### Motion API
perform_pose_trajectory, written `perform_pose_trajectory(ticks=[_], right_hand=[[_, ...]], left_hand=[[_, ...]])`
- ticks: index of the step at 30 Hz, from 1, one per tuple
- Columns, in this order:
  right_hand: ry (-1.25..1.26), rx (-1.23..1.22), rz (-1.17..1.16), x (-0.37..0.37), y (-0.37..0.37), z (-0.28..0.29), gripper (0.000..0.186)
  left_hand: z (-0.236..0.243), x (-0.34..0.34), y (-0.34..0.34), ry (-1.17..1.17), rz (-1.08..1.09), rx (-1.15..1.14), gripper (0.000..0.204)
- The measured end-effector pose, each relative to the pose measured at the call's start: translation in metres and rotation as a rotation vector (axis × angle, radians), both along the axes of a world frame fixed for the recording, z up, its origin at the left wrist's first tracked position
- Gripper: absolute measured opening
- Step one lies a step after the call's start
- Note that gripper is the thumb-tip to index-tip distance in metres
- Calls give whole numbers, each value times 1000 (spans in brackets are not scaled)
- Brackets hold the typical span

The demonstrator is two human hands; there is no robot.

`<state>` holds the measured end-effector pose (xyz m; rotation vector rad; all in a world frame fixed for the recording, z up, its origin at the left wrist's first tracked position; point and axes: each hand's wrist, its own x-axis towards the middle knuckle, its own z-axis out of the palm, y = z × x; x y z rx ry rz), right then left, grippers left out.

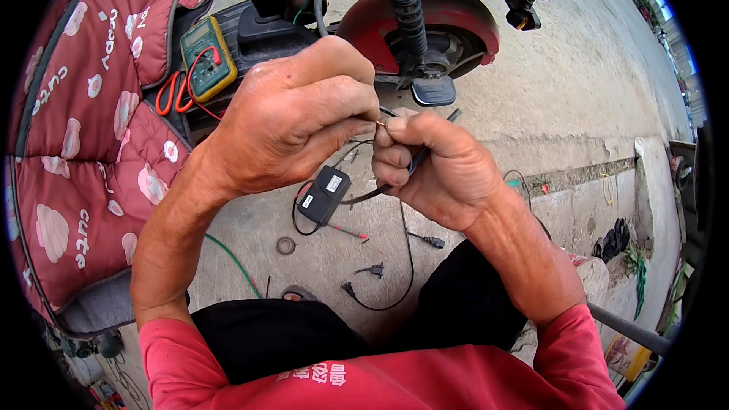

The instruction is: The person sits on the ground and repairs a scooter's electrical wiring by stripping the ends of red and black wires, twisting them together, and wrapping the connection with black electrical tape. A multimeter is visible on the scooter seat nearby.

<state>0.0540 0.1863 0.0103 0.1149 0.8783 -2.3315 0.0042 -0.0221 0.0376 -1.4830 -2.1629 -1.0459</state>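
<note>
Head view: left hand [304, 110] and right hand [437, 167] pinch copper wire [380, 123], likely soft. Sturdier grip: dark cable [376, 193], six o'clock.

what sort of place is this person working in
Likely an outdoor spot, perhaps a roadside or yard, doubling as a makeshift repair area: a scooter stands on bare, weathered concrete, with a multimeter and a wired black box near the person.

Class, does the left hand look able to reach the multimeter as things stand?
Likely yes: nothing blocks the multimeter but its red lead, though the left hand pinches a wire.
</note>
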Motion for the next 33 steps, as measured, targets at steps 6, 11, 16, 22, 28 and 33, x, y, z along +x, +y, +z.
perform_pose_trajectory(ticks=[6,11,16,22,28,33], right_hand=[[332,463,-221,4,-7,-4,12],[1089,1111,-479,2,-7,0,8],[1089,1135,-517,-4,-3,2,7],[252,457,-236,3,-1,0,13],[103,133,-87,9,-6,-1,17],[24,-46,20,8,2,-6,19]], left_hand=[[6,3,2,-98,38,-78,18],[5,1,0,-245,10,-45,13],[7,9,5,-397,132,24,7],[-3,22,-13,-858,287,265,14],[-25,31,0,-1447,-42,533,25],[-28,25,12,-1542,-197,617,23]])
